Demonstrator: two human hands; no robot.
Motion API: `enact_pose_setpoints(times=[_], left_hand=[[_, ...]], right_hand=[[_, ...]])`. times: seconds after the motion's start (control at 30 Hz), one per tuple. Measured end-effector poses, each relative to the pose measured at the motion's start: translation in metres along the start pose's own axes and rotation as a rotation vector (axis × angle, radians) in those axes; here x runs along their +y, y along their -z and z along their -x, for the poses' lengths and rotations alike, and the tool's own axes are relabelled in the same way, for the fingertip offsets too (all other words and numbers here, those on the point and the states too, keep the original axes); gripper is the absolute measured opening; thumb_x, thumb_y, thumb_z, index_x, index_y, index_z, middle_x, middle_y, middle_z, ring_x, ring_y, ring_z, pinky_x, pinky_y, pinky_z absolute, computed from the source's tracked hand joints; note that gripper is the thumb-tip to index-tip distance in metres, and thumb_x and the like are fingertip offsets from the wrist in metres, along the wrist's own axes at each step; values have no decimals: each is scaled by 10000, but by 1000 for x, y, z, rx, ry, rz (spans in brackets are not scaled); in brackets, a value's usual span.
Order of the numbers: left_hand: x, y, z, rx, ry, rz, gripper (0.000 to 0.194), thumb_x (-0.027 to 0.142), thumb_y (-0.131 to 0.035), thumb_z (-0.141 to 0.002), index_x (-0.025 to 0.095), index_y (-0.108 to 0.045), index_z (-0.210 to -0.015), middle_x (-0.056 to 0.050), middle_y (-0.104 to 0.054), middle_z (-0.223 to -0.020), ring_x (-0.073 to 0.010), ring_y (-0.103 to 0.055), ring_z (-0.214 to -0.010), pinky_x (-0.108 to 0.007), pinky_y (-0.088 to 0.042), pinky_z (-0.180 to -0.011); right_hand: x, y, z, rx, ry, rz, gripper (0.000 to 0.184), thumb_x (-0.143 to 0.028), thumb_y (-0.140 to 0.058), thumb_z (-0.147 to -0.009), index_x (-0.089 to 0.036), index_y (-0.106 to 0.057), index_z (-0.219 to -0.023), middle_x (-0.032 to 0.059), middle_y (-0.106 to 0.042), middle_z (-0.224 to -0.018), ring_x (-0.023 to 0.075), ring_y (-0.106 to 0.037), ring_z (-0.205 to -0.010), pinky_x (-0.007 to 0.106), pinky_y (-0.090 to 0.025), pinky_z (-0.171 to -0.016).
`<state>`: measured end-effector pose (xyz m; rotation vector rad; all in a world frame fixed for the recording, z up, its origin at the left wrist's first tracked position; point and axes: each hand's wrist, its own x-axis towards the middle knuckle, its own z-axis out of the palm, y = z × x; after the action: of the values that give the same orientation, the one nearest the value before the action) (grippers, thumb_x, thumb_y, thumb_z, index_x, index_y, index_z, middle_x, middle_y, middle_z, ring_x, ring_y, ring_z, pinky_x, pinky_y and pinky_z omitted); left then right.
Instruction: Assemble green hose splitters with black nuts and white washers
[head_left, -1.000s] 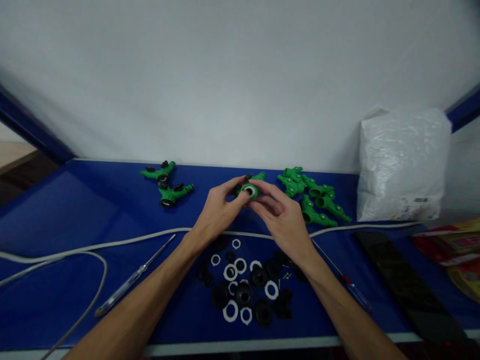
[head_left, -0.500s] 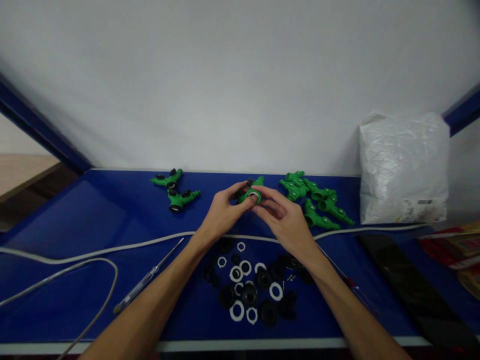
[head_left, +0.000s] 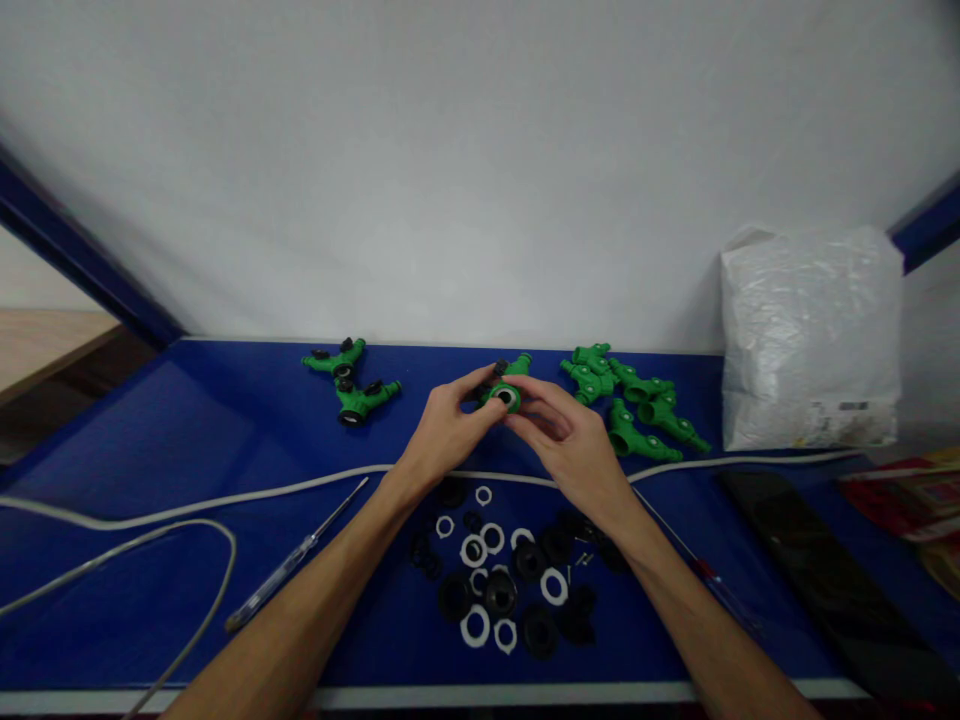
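Between both hands is a green Y-shaped hose connector [head_left: 517,368], its round opening turned towards me with a white ring seated inside. My left hand [head_left: 459,418] is closed around its left side, thumb at the rim of the opening. From the right, my right hand [head_left: 564,430] grips the same connector with fingers and thumb. A black valve knob [head_left: 500,367] shows at its upper left. Below the hands lie several white rings [head_left: 475,626] and black round caps [head_left: 499,594], along with small black parts [head_left: 426,556] and some metal pins [head_left: 584,559].
Two green connectors with black knobs [head_left: 360,402] lie at left; several bare green bodies [head_left: 637,436] lie right. A white cable [head_left: 300,484] crosses the blue table [head_left: 247,420]. Screwdrivers [head_left: 292,560] flank my forearms. A white plastic package [head_left: 814,340] and dark phone-like slab [head_left: 832,580] are at right.
My left thumb has slid off the opening to its rim, so the white ring and dark hole now show. Both hands still hold the connector in nearly the same place.
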<state>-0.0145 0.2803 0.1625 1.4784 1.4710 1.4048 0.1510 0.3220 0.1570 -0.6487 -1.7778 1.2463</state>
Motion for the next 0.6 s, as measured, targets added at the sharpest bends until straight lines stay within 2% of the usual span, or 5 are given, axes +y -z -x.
enact_pose_setpoints(times=[0.2, 0.37, 0.5, 0.6], left_hand=[[-3, 1, 1, 7, 24, -19, 499, 367, -643, -907, 147, -675, -1354, -108, -696, -1375, -285, -642, -1275, -392, -458, -1130], [-7, -1, 0, 19, 21, 78, 546, 449, -704, -874, 148, -666, -1328, -116, -733, -1272, -267, -669, -1187, -389, -493, -1064], [-4, 1, -4, 61, 72, 232, 401, 402, -685, -868, 150, -696, -1180, -80, -748, -1104, -201, -693, -968, -327, -534, -914], [-2, 4, -6, 107, 139, 345, 265, 385, -659, -865, 166, -695, -1011, -31, -711, -901, -139, -641, -738, -279, -536, -744]], right_hand=[[-3, 1, 0, 5, -6, 15, 364, -281, -740, -890, -323, -706, -1250, 36, -718, -1225, 201, -718, -1066, 383, -605, -988], [-6, 1, -1, 16, -24, 17, 364, -250, -740, -880, -303, -692, -1237, 30, -717, -1208, 175, -721, -1008, 359, -608, -955], [-9, 3, -2, 33, -69, 0, 342, -300, -771, -852, -261, -661, -1174, 20, -728, -1008, 183, -735, -861, 351, -625, -820], [-12, 4, -1, -62, -49, 164, 207, -331, -747, -886, -232, -698, -1061, 25, -719, -912, 185, -709, -803, 348, -598, -760]])
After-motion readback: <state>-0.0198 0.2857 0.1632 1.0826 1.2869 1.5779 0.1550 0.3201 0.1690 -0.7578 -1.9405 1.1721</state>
